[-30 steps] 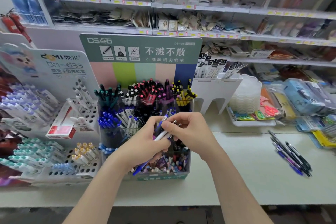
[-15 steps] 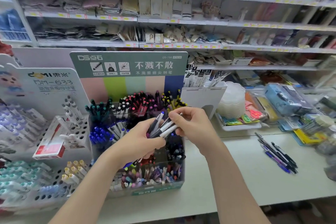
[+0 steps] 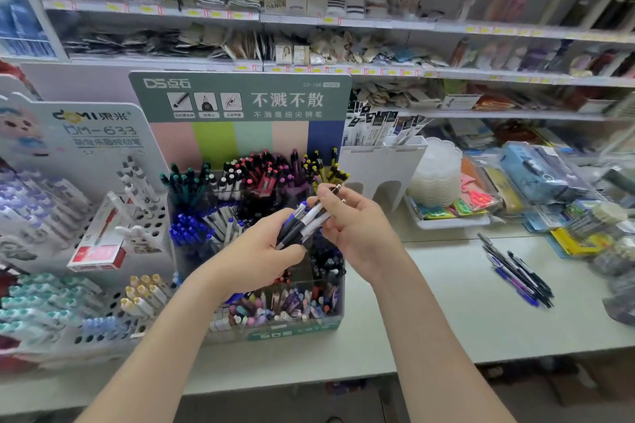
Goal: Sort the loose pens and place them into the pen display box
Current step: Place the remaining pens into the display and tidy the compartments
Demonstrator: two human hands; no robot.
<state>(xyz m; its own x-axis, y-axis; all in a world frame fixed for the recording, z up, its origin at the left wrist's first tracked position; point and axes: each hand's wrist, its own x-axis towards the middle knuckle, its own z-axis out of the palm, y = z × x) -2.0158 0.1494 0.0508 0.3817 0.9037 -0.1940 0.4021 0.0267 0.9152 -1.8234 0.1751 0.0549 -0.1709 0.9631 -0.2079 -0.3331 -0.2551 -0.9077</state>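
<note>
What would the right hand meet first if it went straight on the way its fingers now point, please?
The right hand points left, fingers on the pens gripped by the left hand; it would press into that bundle first. The pen display box lies beyond, though depth is unclear.

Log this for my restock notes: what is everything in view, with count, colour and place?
Display box: one, green header, clear bins, counter centre.
Held pens: a few, blue, black, white, between the hands.
Loose pens: small heap, dark blue and black, counter right.
Rack: one, white, left of the box.
Carton: one, red, on the rack.
Holder: one, white, right of the box.
Tubs: one stack, translucent, right of the holder.
Counter: one, white, under the displays.
Shelves: several, white, behind.
Left hand: one, grips the held pens.
Right hand: one, pinches one held pen.
</note>
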